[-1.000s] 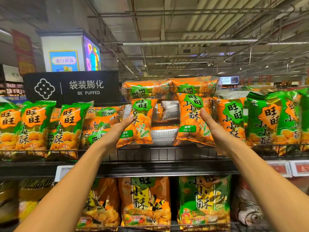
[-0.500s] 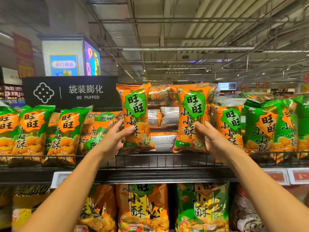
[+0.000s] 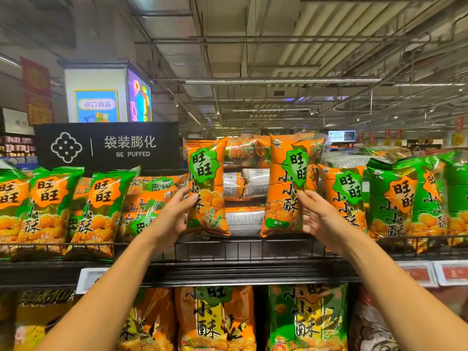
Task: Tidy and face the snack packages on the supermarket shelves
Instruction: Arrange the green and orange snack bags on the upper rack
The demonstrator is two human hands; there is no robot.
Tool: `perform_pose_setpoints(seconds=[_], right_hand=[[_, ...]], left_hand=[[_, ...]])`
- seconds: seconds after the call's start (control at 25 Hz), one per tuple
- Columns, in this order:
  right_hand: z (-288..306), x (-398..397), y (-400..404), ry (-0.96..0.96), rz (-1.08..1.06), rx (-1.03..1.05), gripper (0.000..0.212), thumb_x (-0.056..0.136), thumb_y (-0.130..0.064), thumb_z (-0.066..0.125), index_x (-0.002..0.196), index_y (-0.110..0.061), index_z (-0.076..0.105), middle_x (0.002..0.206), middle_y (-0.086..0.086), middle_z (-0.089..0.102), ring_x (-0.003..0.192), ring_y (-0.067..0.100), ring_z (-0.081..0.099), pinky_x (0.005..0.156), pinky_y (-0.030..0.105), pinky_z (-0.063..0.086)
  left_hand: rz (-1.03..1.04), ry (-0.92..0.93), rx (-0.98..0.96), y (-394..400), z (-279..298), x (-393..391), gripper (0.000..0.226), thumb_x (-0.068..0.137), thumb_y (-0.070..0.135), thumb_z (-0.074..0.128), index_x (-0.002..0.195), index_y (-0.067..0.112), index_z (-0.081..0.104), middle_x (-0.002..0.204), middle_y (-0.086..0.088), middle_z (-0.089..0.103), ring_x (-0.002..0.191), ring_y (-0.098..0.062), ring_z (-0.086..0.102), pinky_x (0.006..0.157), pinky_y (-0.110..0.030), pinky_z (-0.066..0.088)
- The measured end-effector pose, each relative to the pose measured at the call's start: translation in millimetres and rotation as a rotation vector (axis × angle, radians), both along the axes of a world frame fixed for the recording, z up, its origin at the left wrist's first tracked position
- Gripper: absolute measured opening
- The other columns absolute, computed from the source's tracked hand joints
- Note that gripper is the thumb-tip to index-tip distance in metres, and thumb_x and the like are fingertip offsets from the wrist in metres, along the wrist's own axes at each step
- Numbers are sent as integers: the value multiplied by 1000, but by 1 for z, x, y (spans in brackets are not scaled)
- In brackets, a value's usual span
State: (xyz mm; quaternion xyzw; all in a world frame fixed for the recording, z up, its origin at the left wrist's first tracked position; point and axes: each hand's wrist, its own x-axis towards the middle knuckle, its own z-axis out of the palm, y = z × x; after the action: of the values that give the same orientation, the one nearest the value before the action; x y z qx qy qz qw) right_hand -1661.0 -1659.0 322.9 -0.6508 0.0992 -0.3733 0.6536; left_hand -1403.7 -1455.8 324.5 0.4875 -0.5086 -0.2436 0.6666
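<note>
Both orange foil snack bags now stand upright, raised from their earlier tilt. Left hand (image 3: pixel 174 216) grips the left orange bag (image 3: pixel 206 186) at its 9 o'clock edge; right hand (image 3: pixel 320 219) grips the right orange bag (image 3: pixel 286 186) at 3 o'clock. Long axes vertical, bases at the black wire shelf rail (image 3: pixel 243 249).

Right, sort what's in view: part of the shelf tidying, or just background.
In the job:
left hand holding left orange bag
right hand holding right orange bag
wire shelf

Background:
black aisle sign
price tags
ceiling pipes
</note>
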Motion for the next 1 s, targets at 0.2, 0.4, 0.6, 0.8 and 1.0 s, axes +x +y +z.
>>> perform_pose_setpoints(seconds=[0.2,0.4,0.6,0.8,1.0], right_hand=[[2,-2,-2,-124,33,125,49,102,-51,35,135,-22,55,116,15,72,100,27,71,79,41,56],[2,-1,-1,-108,50,48,70,80,-53,53,140,-19,46,127,8,68,101,23,72,73,37,60],[1,-1,-5,-139,63,94,73,80,-36,62,144,-8,42,124,12,63,96,22,66,83,41,57],[0,-7,-8,-155,137,123,49,84,-38,57,127,-15,63,104,4,76,84,19,73,69,32,61],[2,-12,-9,-174,166,191,45,86,-47,55,112,-17,76,104,9,76,87,26,73,77,36,58]], left_hand=[[46,74,-23,2,2,-5,69,76,60,60,131,20,55,120,-8,68,99,-20,69,77,-36,56],[36,6,14,0,1,-2,104,40,63,91,128,26,51,108,-2,74,93,-19,72,65,-36,58],[0,94,-45,2,2,1,101,41,59,91,127,16,57,111,-4,73,96,-17,70,68,-32,59],[-81,164,-80,5,2,5,69,74,40,66,135,11,53,111,-8,72,92,-22,71,69,-33,59],[-320,343,-110,11,5,11,65,80,43,54,134,7,59,126,-25,63,108,-41,66,90,-53,53]])
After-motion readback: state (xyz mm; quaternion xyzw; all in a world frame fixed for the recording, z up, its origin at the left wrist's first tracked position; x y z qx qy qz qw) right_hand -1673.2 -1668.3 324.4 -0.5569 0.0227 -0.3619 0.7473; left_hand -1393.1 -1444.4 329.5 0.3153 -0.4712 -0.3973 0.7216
